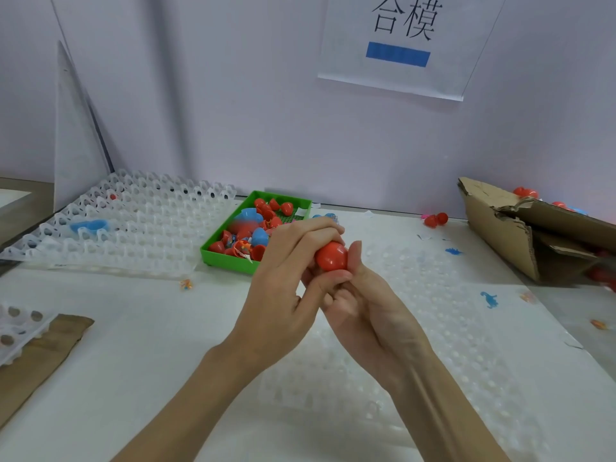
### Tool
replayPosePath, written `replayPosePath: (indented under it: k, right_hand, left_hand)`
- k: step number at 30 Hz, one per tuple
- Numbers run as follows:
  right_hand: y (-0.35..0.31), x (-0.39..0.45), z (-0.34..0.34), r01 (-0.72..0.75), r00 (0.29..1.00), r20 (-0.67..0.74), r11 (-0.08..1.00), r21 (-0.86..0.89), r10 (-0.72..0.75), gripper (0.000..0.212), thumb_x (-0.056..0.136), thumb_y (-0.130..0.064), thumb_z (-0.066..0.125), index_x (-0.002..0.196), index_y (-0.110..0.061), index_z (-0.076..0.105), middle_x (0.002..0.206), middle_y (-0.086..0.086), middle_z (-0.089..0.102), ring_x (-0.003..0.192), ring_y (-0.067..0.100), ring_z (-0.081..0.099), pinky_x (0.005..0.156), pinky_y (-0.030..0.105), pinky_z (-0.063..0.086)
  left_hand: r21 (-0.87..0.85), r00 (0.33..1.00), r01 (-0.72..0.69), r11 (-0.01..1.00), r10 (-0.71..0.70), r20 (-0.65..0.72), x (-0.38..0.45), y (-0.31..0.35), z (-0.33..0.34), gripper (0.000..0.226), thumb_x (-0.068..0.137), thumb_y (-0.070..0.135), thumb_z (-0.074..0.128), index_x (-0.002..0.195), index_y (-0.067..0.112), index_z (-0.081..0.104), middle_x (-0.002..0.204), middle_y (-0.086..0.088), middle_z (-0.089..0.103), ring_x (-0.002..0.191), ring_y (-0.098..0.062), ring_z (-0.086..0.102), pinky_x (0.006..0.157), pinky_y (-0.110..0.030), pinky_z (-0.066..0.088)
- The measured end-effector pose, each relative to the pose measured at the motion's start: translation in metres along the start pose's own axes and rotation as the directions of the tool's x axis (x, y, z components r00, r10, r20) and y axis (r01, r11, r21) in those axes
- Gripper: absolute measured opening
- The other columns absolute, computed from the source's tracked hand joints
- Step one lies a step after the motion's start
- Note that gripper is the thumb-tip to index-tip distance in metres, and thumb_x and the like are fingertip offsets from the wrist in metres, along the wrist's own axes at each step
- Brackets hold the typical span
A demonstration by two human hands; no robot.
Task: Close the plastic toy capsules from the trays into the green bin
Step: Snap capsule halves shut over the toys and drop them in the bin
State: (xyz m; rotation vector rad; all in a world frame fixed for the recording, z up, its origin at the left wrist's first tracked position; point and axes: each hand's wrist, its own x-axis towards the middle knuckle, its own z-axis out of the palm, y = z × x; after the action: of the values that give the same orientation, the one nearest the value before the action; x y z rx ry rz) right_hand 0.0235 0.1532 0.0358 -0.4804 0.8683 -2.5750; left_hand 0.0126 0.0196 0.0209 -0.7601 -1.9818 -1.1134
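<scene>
1. Both hands meet over the middle of the surface (140, 345): the left hand (286, 281) curls its fingers over the top of a red capsule (331, 257), and the right hand (363, 305) cups it from below and the right, thumb up beside it. Each hand is closed around the capsule, which looks pressed between them.
2. The capsule's long axis cannot be told, since the fingers hide most of it; only its rounded red side shows.
3. The green bin (230, 256) lies just beyond and to the left of the hands, so the left hand is nearer to it. I judge the drop calls for a short move forward and left.
4. The bin already holds a heap of red and blue capsules, some seemingly still open halves.
5. White trays (133, 221) stand at the far left, mostly bare, with a blue piece (89, 226) in one.
6. A torn cardboard box (506, 235) at the right holds more red capsules.
</scene>
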Motion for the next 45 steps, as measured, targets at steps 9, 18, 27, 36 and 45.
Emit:
replayPosePath:
  k: [9,18,27,36,45]
  right_hand:
    - [0.000,0.000,-0.003,0.033,0.998,-0.046,0.998,-0.050,-0.035,0.048,0.097,-0.032,0.069,0.132,0.001,0.065,0.141,0.017,0.061,0.135,0.027,0.056,0.101,0.026,0.052]
    - [-0.013,-0.001,-0.009,0.081,0.981,-0.148,0.955,-0.284,-0.127,0.031,0.101,-0.025,0.062,0.128,-0.012,0.071,0.132,0.013,0.069,0.124,0.025,0.066,0.098,0.027,0.054]
    - [-0.003,0.000,-0.020,0.091,0.845,0.063,0.027,-0.996,-0.530,0.025,0.100,-0.023,0.065,0.125,-0.026,0.063,0.088,-0.017,0.073,0.086,0.004,0.072,0.081,0.015,0.055]
    - [-0.163,0.031,-0.023,0.227,0.740,-0.494,0.861,-0.456,-0.457,0.059,0.100,-0.048,0.056,0.128,0.004,0.057,0.124,0.018,0.070,0.111,0.022,0.070,0.097,0.027,0.055]
    - [-0.098,0.007,-0.047,-0.121,0.833,-0.441,0.668,-0.734,-0.333,0.027,0.105,-0.016,0.057,0.116,0.004,0.070,0.102,0.017,0.075,0.081,0.017,0.069,0.070,0.023,0.054]
  left_hand:
    - [-0.102,0.999,0.052,0.993,-0.051,0.019,-0.003,-0.003,0.006,0.031,0.103,0.021,0.054,0.130,0.009,0.063,0.136,0.002,0.061,0.134,-0.020,0.053,0.113,-0.033,0.041]
    - [-0.105,0.988,0.131,0.986,-0.120,0.100,-0.004,-0.010,0.009,0.046,0.103,0.019,0.062,0.148,0.015,0.052,0.151,0.009,0.049,0.147,-0.018,0.041,0.118,-0.022,0.033]
    - [0.088,0.979,0.053,0.995,-0.070,0.193,-0.009,-0.030,0.006,0.051,0.101,0.010,0.065,0.149,0.022,0.055,0.149,0.010,0.053,0.143,-0.010,0.045,0.119,-0.031,0.038]
    - [0.042,0.925,0.361,0.931,-0.352,-0.142,-0.002,-0.041,-0.003,0.018,0.099,0.011,0.066,0.113,0.022,0.067,0.119,0.024,0.049,0.117,0.010,0.047,0.098,-0.001,0.032]
    - [0.041,0.859,0.511,0.859,-0.509,-0.051,-0.006,-0.045,-0.002,0.018,0.098,0.007,0.067,0.091,0.023,0.066,0.102,0.003,0.055,0.094,-0.009,0.055,0.083,-0.026,0.042]
